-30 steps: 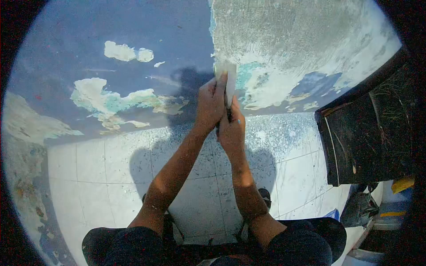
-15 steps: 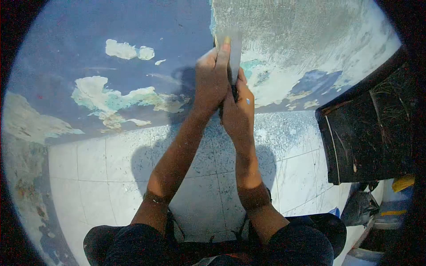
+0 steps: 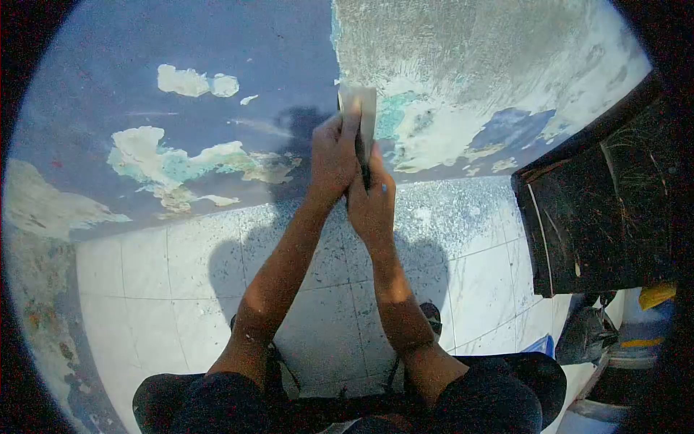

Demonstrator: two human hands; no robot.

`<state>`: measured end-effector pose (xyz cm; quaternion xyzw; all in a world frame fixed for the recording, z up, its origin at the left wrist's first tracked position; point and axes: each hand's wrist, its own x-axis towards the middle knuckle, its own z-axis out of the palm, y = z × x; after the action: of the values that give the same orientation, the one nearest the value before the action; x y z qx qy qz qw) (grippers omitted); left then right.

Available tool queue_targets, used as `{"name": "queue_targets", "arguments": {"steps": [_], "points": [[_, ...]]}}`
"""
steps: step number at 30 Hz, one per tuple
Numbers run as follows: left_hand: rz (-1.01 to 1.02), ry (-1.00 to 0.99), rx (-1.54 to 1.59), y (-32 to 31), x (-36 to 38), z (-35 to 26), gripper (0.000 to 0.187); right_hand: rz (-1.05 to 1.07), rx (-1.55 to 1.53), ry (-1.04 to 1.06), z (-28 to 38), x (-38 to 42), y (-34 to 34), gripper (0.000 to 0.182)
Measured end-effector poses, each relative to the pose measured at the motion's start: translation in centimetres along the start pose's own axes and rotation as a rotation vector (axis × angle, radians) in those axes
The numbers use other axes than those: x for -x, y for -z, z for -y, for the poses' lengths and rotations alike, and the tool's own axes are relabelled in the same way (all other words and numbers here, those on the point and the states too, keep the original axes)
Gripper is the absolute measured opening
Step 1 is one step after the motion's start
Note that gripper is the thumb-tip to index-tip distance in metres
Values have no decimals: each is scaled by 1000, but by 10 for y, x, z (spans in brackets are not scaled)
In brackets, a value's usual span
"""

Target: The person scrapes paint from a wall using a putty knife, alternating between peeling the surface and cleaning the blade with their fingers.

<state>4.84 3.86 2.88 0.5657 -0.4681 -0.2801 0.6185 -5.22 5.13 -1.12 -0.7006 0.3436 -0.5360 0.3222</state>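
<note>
Both my hands are on a scraper (image 3: 368, 110) with a broad metal blade and a dark handle. My left hand (image 3: 332, 159) is closed around it higher up, its thumb stretched along the blade. Below and to the right, my right hand (image 3: 372, 210) wraps the handle. The blade overlaps the wall at the border between blue paint (image 3: 238, 40) and a stripped grey-white area (image 3: 434, 50). Beside the blade shows a turquoise patch (image 3: 396, 112).
Paint flakes (image 3: 426, 210) litter the white tiled floor (image 3: 152, 271) under the wall. At the right stands a dark panel-like object (image 3: 600, 217), with a black plastic bag (image 3: 589, 336) below it. Pale peeled patches (image 3: 144, 155) mark the blue wall at left.
Both hands and the scraper have moved down the wall and slightly left, along the edge of the blue paint. The grip looks the same.
</note>
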Motion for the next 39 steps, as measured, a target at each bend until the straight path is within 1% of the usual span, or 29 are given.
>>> {"name": "queue_targets", "arguments": {"steps": [1, 2, 3, 4, 5, 7, 8, 9, 10, 12, 14, 16, 17, 19, 20, 22, 23, 25, 26, 27, 28, 29, 31, 32, 34, 35, 37, 38, 39], "points": [[0, 7, -1, 0, -3, -8, 46, -37, 22, 201, 9, -8, 0, 33], [-7, 11, 108, -1, -6, -18, 47, -36, 21, 195, 22, -9, 1, 33], [-16, 8, 218, -1, -9, -27, 49, -31, -99, 59, 35, -13, 1, 33], [-20, 1, 217, -2, -9, -34, 49, -24, -220, -70, 42, -16, 0, 32], [-22, 22, 255, -3, -6, -39, 49, -20, -222, -66, 39, -16, -1, 32], [-29, 42, 293, -3, 0, -38, 49, -27, -79, 83, 23, -13, -2, 33], [-51, -18, 193, -4, 2, -28, 49, -27, -80, 86, 18, -7, -1, 33], [-74, -80, 94, -5, 4, -19, 49, 11, -122, -72, 14, 2, 2, 32], [-73, -82, 93, -6, 6, -11, 49, 48, -161, -234, 11, 9, 3, 32], [-67, -55, 51, -8, 10, 6, 47, 35, -109, -228, 1, 17, 0, 31], [-62, -67, 48, -5, 5, -1, 47, 17, -52, -235, 5, 15, -1, 30], [-58, -75, 39, -2, 4, -16, 46, 2, -68, -54, 13, 3, -1, 29], [-47, -68, 108, 0, 2, -29, 47, 1, -70, -52, 17, -2, 1, 29], [-42, -60, 177, -2, 0, -34, 47, 79, -94, -83, 22, -7, 5, 41], [-70, -53, 181, -4, -2, -32, 48, 84, -96, -81, 22, -8, 2, 41], [-102, -37, 189, -7, 1, -24, 48, 31, -271, -131, 22, -7, -1, 41], [-124, -96, 115, -7, 5, -20, 48, 33, -272, -129, 20, -4, 0, 41], [-145, -166, 41, -8, 8, -13, 48, 60, -145, -282, 16, 7, 5, 42], [-116, -90, 65, -9, 8, -9, 48, 54, -146, -272, 15, 8, 5, 42], [-86, -13, 89, -9, 6, -6, 48, 37, -131, -258, 16, 8, 4, 33], [-85, -25, 88, -7, 0, -13, 48, 20, -117, -242, 19, 5, 3, 25], [-87, -71, 69, -4, -5, -20, 48, 12, -122, -240, 23, -2, 3, 25], [-84, -103, 48, -3, -3, -29, 48, 43, -194, -31, 32, -11, 6, 25], [-107, -101, 72, -6, -2, -32, 48, 41, -196, -26, 30, -12, 6, 25], [-140, -101, 104, -8, 0, -35, 47, 46, -91, 82, 21, -14, 8, 24], [-133, -78, 132, -9, 3, -36, 47, 49, -88, 84, 22, -11, 10, 24], [-126, -64, 169, -11, 4, -35, 46, 97, -109, -159, 27, -6, 13, 24], [-130, -117, 111, -10, 3, -31, 46, 94, -107, -149, 26, -7, 12, 24], [-134, -174, 48, -9, 1, -28, 45, 44, -66, -20, 23, -10, 8, 23]]}}
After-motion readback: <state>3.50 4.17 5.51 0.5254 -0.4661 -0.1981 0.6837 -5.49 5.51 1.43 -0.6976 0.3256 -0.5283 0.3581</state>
